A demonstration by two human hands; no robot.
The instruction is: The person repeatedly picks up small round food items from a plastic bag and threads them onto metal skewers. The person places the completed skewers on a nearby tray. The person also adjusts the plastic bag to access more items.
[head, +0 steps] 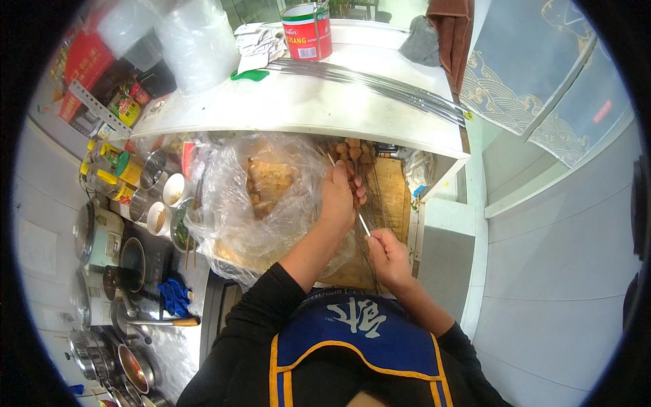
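My right hand (389, 259) grips the near end of a thin metal skewer (363, 225), which slants up and away to the left. Farther along it, my left hand (336, 198) is closed around a brown food piece, mostly hidden by the fingers. Just beyond that hand lie brown food chunks (354, 148), apparently on skewers. To the left, a clear plastic bag (229, 163) gapes around more golden-brown food pieces (273, 178); their exact kind is unclear. Bag and chunks rest on a wooden board (394, 185), where thin bare skewers (377, 201) lie at the right.
Above the board runs a white shelf (218, 112) bearing a row of metal skewers (386, 90) and a red can (306, 40). At left stand condiment jars (128, 168), small white bowls (174, 189), rice cookers (104, 236) and pans (133, 264).
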